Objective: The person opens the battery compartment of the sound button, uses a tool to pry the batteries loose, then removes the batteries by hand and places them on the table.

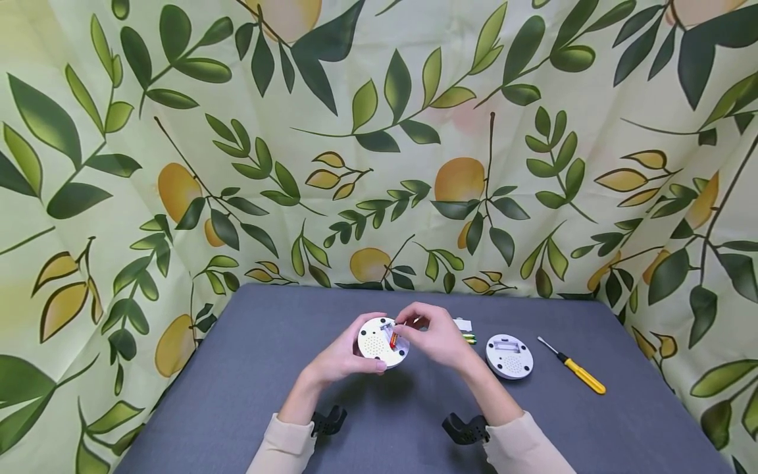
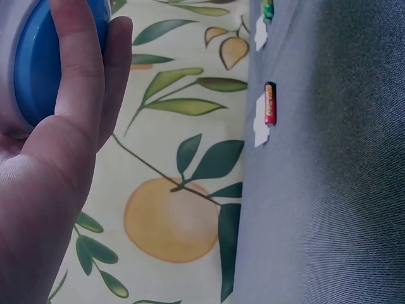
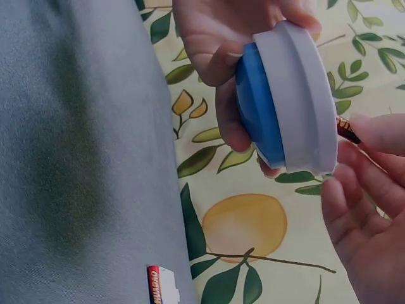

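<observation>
My left hand (image 1: pixel 339 359) grips a round white device (image 1: pixel 372 343), its speckled, holed underside and battery compartment facing up toward the head camera. In the right wrist view, the device's blue domed side (image 3: pixel 258 104) rests against the left fingers. My right hand (image 1: pixel 441 337) pinches a small battery (image 3: pixel 347 130) between thumb and fingers, its end right at the device's underside. A red battery (image 1: pixel 393 340) shows at the compartment in the head view. The right fingertips partly cover the compartment.
On the grey table (image 1: pixel 284 316), a second round white device (image 1: pixel 510 364) lies with its compartment uncovered. Right of it is a yellow-handled screwdriver (image 1: pixel 580 375). Behind my right hand are a white cover (image 1: pixel 464 324) and green batteries (image 1: pixel 470 339). A red battery (image 2: pixel 271 104) lies by a white cover (image 2: pixel 260 123).
</observation>
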